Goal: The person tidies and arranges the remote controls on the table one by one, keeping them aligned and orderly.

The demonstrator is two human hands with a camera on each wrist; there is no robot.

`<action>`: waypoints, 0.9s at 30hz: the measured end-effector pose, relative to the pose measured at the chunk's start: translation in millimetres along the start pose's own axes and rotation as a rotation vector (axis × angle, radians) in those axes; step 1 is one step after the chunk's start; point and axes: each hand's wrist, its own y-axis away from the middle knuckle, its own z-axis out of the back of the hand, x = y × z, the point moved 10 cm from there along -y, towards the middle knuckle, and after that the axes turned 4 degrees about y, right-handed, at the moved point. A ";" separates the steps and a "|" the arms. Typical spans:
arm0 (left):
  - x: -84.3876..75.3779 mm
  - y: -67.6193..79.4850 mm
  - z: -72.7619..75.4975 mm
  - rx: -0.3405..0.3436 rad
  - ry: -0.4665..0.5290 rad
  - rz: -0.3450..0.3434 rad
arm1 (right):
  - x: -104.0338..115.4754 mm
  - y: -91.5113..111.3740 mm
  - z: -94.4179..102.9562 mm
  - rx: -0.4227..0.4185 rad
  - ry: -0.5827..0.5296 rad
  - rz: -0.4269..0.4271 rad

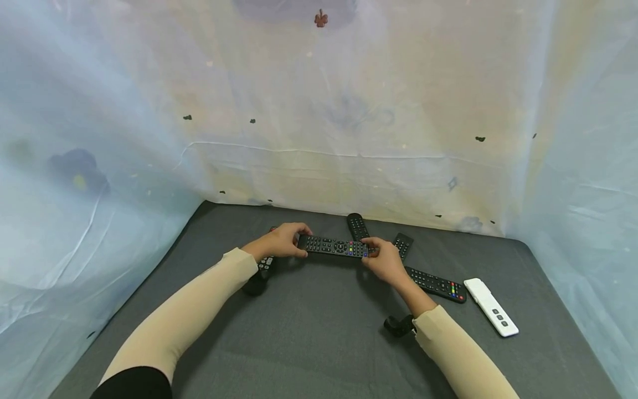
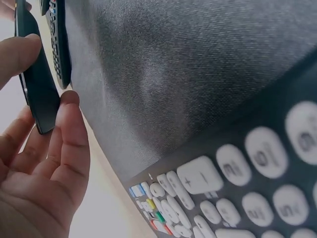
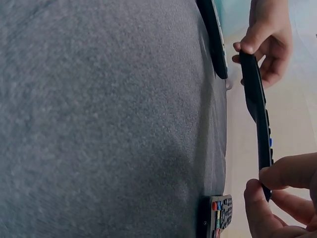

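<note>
A black remote control (image 1: 330, 246) with small coloured buttons is held level over the grey table, its keys facing up toward the head view. My left hand (image 1: 283, 240) pinches its left end between thumb and fingers. At the other end, my right hand (image 1: 386, 260) grips the remote by thumb and fingertips. In the right wrist view the held remote (image 3: 256, 99) appears edge-on, stretched between both hands above the cloth. Another dark remote with large white keys (image 2: 198, 176) lies under my left wrist, partly hidden by the arm.
Two black remotes, one farther back (image 1: 356, 226) and one shorter (image 1: 402, 245), lie behind my right hand. To the right rest a long black remote (image 1: 437, 285) and a white remote (image 1: 490, 307). A pale patterned curtain (image 1: 319, 111) encloses the grey table (image 1: 299, 343).
</note>
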 end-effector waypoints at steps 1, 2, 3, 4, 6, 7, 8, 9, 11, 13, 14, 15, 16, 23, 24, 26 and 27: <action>-1.1 1.7 -0.2 0.005 0.001 -0.008 | -0.2 -0.4 0.4 -0.002 -0.002 0.000; -1.1 2.7 -0.2 0.007 0.001 -0.009 | -0.6 -1.0 0.7 -0.003 -0.004 0.004; -1.7 4.0 -0.2 0.010 -0.007 -0.010 | -1.1 -1.5 0.8 -0.003 -0.005 0.006; -1.9 4.9 -0.2 0.014 -0.013 -0.011 | -1.3 -1.9 0.7 0.000 -0.006 0.007; -2.0 6.2 -1.1 0.021 -0.023 -0.005 | -2.6 -3.1 0.4 0.003 -0.004 0.000; -2.6 7.2 -1.5 0.024 -0.025 -0.002 | -2.8 -3.3 0.6 0.006 -0.006 0.000; -3.0 8.2 -1.7 0.024 -0.023 0.005 | -3.2 -3.6 0.8 0.008 -0.006 -0.003; -3.9 9.3 -2.3 0.026 -0.024 0.006 | -3.3 -3.8 1.0 0.010 -0.005 -0.006; -6.0 11.7 -3.9 0.029 -0.022 0.007 | -3.2 -4.0 2.2 0.011 -0.011 -0.006; -8.3 13.6 -5.6 0.030 -0.021 0.003 | -3.1 -3.8 3.9 0.010 -0.026 -0.015; -9.5 14.7 -6.5 0.030 -0.025 0.002 | -3.3 -3.9 4.4 0.010 -0.030 -0.018; -10.5 15.8 -7.4 0.029 -0.030 0.001 | -3.2 -4.0 4.5 0.011 -0.033 -0.018; -11.8 17.1 -8.3 0.029 -0.037 0.001 | -3.3 -4.0 4.4 0.013 -0.038 -0.022; -17.9 30.4 -12.3 0.012 -0.026 0.027 | 0.1 -4.9 6.3 0.007 -0.018 0.002; -19.0 33.1 -13.5 0.011 -0.018 0.029 | 0.5 -5.1 6.7 0.005 -0.014 0.005; -21.5 38.0 -17.0 0.015 -0.009 0.026 | 1.8 -5.4 7.4 0.002 -0.001 0.010; -23.2 40.3 -18.7 0.018 -0.003 0.020 | 2.4 -5.6 7.5 0.001 0.006 0.013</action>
